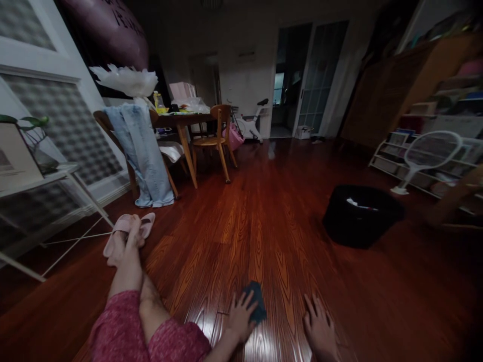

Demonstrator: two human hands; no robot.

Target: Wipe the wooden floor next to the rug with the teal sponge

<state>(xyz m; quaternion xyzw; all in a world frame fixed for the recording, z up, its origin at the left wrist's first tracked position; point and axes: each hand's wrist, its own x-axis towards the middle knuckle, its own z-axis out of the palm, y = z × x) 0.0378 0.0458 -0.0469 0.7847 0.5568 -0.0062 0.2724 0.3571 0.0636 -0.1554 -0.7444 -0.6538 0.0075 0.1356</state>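
Observation:
A small dark teal cloth [255,301] lies on the glossy red-brown wooden floor [241,221] near the bottom middle. My left hand [242,315] has its fingers spread, and they rest over the cloth's left side without wrapping round it. To the right of the cloth, apart from it, my right hand [319,322] is low over or on the floor, fingers spread and nothing in them. Crossed legs in dark pink shorts [124,327] stretch out at the left, beside pink slippers [148,224].
A black bin [358,216] stands on the floor at the right, near a white racket-shaped object [432,151]. Jeans [141,151] hang over a chair at the wooden table [184,119]. A white-framed side table [71,171] is at the left.

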